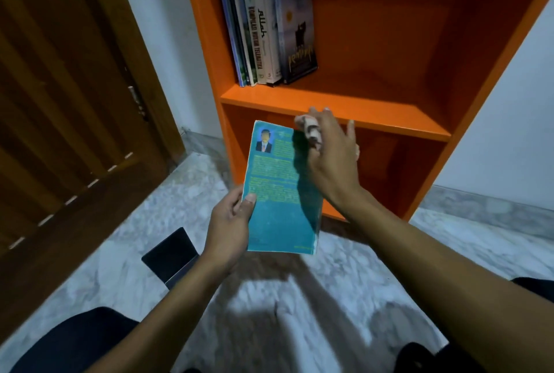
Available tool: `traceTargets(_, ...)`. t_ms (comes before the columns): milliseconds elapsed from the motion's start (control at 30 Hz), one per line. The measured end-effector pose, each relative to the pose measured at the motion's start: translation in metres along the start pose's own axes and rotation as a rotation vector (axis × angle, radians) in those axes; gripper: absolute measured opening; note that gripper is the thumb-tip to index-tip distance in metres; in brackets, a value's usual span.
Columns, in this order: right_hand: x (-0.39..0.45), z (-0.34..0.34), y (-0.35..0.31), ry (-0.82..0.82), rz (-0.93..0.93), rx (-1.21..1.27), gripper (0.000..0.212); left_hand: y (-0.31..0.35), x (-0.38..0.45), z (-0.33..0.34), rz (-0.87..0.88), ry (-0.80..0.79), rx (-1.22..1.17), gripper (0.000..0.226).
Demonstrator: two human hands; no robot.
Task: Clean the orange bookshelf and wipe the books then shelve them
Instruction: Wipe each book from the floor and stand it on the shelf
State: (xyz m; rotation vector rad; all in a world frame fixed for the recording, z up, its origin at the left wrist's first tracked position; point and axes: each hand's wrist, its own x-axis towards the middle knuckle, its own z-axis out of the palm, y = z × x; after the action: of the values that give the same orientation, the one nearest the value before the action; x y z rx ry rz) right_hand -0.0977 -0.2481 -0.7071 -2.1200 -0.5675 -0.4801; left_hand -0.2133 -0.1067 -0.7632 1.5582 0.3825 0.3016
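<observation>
Left hand (232, 219) pinches the teal book (281, 189) by its lower-left edge, at 6 o'clock of the orange bookshelf (335, 104). Right hand (329, 156) clutches a cloth (311, 131) at the book's 1 o'clock. Risk: wiping pressure may twist the book loose.

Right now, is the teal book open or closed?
Closed: the teal book shows only its back cover, held by the left hand.

Bare forearms, no sleeves in view, dark trousers (75, 339) — knees at the lower corners
</observation>
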Motion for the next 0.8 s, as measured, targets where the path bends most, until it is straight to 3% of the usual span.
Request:
traceTargets(133,-0.011,0.025,-0.005,-0.184,-0.195,-0.172,0.075,0.009,0.008,0.000,-0.017,0.066,-0.154,0.027)
traceTargets(367,-0.084,0.048,0.022,-0.389,-0.394,0.020,0.059,0.013,0.020,-0.022,-0.084,0.198,-0.336,0.024)
traceTargets(533,-0.109,0.039,0.043,-0.417,-0.461,0.085,0.051,0.016,0.022,-0.027,-0.044,0.217,-0.268,0.028)
traceTargets(600,-0.111,0.034,0.040,-0.330,-0.380,0.131,0.047,0.017,0.023,-0.026,-0.014,0.206,-0.199,0.028)
traceTargets(733,-0.081,0.019,0.013,0.015,0.197,0.455,0.012,0.014,0.021,-0.022,0.045,0.143,-0.058,0.028)
traceTargets(800,-0.047,0.009,0.005,0.219,0.387,0.551,0.010,0.012,0.018,-0.018,0.055,0.093,-0.029,0.027)
